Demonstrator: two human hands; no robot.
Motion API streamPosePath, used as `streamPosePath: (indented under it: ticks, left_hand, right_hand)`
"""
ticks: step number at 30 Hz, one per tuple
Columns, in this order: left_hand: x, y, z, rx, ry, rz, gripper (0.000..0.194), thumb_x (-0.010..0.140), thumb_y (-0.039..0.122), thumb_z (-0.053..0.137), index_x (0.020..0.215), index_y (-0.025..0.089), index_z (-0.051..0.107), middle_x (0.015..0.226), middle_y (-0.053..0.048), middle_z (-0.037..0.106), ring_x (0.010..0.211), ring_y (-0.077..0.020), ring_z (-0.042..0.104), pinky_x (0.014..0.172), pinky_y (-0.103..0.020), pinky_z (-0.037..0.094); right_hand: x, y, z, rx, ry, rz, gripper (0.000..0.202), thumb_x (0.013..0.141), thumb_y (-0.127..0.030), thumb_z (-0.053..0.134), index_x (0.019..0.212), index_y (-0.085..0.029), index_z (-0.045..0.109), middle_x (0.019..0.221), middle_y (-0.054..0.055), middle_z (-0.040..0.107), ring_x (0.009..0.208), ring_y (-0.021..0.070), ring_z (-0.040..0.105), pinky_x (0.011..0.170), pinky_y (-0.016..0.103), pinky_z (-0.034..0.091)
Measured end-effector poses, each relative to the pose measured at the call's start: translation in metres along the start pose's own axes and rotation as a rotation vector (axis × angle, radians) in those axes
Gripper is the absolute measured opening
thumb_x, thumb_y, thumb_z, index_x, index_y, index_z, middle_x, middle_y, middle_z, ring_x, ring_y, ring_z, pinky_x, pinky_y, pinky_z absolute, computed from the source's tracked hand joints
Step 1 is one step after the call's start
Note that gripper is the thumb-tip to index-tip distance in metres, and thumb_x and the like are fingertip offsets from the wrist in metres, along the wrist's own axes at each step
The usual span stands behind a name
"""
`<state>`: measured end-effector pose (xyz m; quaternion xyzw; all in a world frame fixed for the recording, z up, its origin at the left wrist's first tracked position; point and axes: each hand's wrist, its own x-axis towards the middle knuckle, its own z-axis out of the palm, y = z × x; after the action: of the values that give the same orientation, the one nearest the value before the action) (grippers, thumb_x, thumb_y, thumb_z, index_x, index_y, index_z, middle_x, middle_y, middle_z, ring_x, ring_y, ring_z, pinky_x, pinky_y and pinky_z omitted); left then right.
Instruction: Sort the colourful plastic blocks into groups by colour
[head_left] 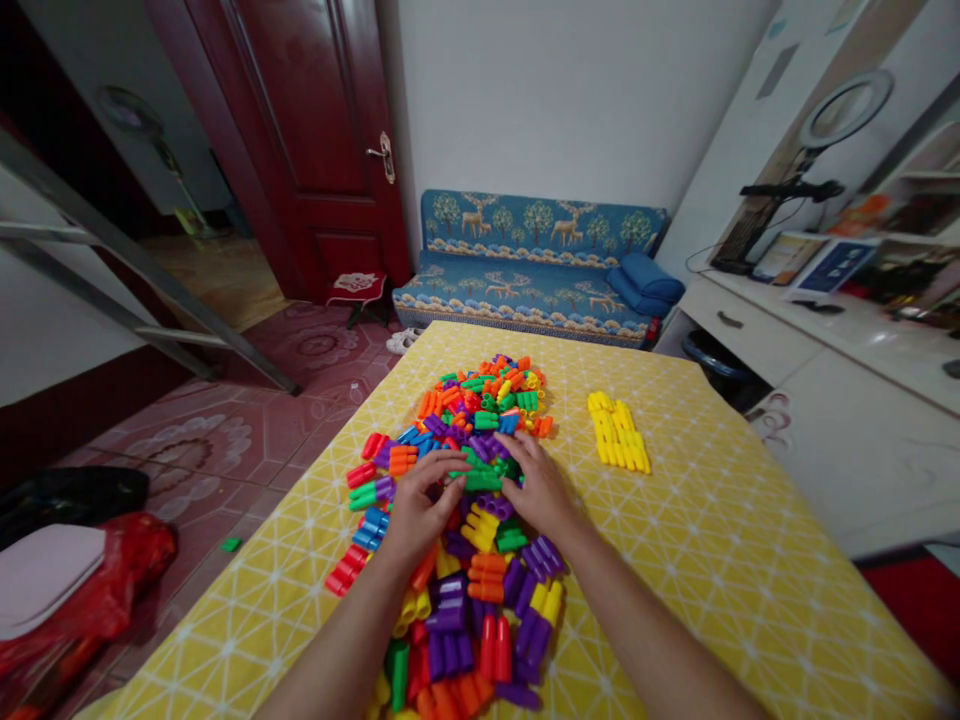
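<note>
Both my hands are over a large heap of colourful plastic bullet-shaped blocks [450, 615] on a yellow patterned tablecloth. Between them lies a green block piece [480, 478]. My left hand [421, 500] has its thumb and fingers closed on the left end of that green piece. My right hand [538, 487] is at its right end, with fingers curved around it and the thumb underneath. Off to the right of the heap, joined yellow blocks [619, 433] lie flat in a slab, touched by neither hand.
The tablecloth [712, 530] spreads under everything. Beyond the table stands a blue sofa [525, 270]. White drawers [847, 420] are at the right, a metal ladder [172, 290] and a red bag [135, 560] at the left. A small green block [231, 545] lies on the floor.
</note>
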<state>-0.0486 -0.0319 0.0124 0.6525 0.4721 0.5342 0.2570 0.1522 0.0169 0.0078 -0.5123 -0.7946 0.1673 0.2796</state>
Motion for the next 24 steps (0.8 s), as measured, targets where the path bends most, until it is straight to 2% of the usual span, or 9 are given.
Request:
streamPosePath:
  ticks: [4,8,12,15,17,19,21,24]
  left_hand:
    - [0.001,0.005,0.000,0.015,0.021,0.000,0.015,0.087,0.025,0.060,0.091,0.020,0.074,0.104,-0.008,0.069,0.099,-0.0214,0.065,0.090,-0.036,0.050]
    - [0.001,0.007,-0.001,0.038,0.079,-0.022,0.015,0.087,0.027,0.061,0.092,0.021,0.074,0.105,-0.008,0.069,0.103,-0.0221,0.064,0.092,-0.037,0.050]
    - [0.003,0.006,-0.003,-0.011,0.196,-0.062,0.016,0.084,0.032,0.065,0.091,0.021,0.074,0.109,-0.007,0.068,0.106,-0.0232,0.062,0.095,-0.037,0.048]
    - [0.011,0.005,-0.011,-0.271,0.327,-0.200,0.025,0.083,0.041,0.065,0.094,0.019,0.073,0.106,-0.007,0.070,0.103,-0.0231,0.064,0.094,-0.037,0.048]
    - [0.018,0.006,-0.021,-0.531,0.400,-0.310,0.033,0.083,0.047,0.062,0.097,0.018,0.071,0.102,-0.008,0.072,0.096,-0.0216,0.067,0.087,-0.036,0.051]
    - [0.024,0.009,-0.035,-0.702,0.425,-0.354,0.034,0.082,0.048,0.062,0.094,0.018,0.070,0.099,-0.007,0.073,0.091,-0.0197,0.068,0.083,-0.033,0.052]
    - [0.024,0.011,-0.053,-0.681,0.397,-0.343,0.030,0.080,0.046,0.066,0.090,0.018,0.071,0.095,-0.006,0.074,0.090,-0.0191,0.068,0.085,-0.032,0.052]
    - [0.014,0.005,-0.082,-0.349,0.355,-0.312,0.029,0.078,0.044,0.069,0.087,0.016,0.073,0.090,-0.006,0.074,0.089,-0.0212,0.068,0.086,-0.032,0.051]
  right_hand:
    - [-0.016,-0.014,-0.006,0.123,-0.025,-0.055,0.052,0.079,-0.018,0.060,0.130,-0.029,0.056,0.131,0.005,0.051,0.119,0.0199,0.053,0.102,0.037,0.045]
    - [-0.040,-0.022,-0.010,0.147,-0.071,-0.118,0.041,0.087,-0.027,0.057,0.129,-0.026,0.057,0.121,0.006,0.061,0.112,0.0202,0.057,0.099,0.039,0.048]
    - [-0.062,-0.022,-0.016,0.085,0.041,-0.177,0.044,0.091,-0.038,0.054,0.134,-0.028,0.052,0.131,0.007,0.056,0.122,0.0227,0.052,0.104,0.043,0.044]
    - [-0.088,-0.023,-0.023,-0.033,0.114,-0.178,0.060,0.086,-0.051,0.060,0.140,-0.029,0.046,0.141,0.008,0.046,0.130,0.0292,0.044,0.106,0.051,0.040]
    - [-0.111,-0.024,-0.027,-0.131,0.090,-0.189,0.078,0.079,-0.060,0.063,0.146,-0.029,0.038,0.149,0.009,0.037,0.136,0.0344,0.036,0.108,0.057,0.037]
    - [-0.135,-0.024,-0.027,-0.220,0.025,-0.228,0.094,0.073,-0.067,0.065,0.151,-0.028,0.030,0.155,0.010,0.026,0.140,0.0391,0.028,0.108,0.062,0.033]
    - [-0.157,-0.020,-0.022,-0.281,-0.014,-0.251,0.107,0.066,-0.074,0.065,0.153,-0.027,0.024,0.158,0.012,0.016,0.141,0.0437,0.021,0.105,0.067,0.033]
    - [-0.174,-0.014,-0.012,-0.286,-0.001,-0.190,0.118,0.062,-0.075,0.068,0.155,-0.027,0.016,0.159,0.013,0.006,0.143,0.0467,0.013,0.100,0.069,0.035]
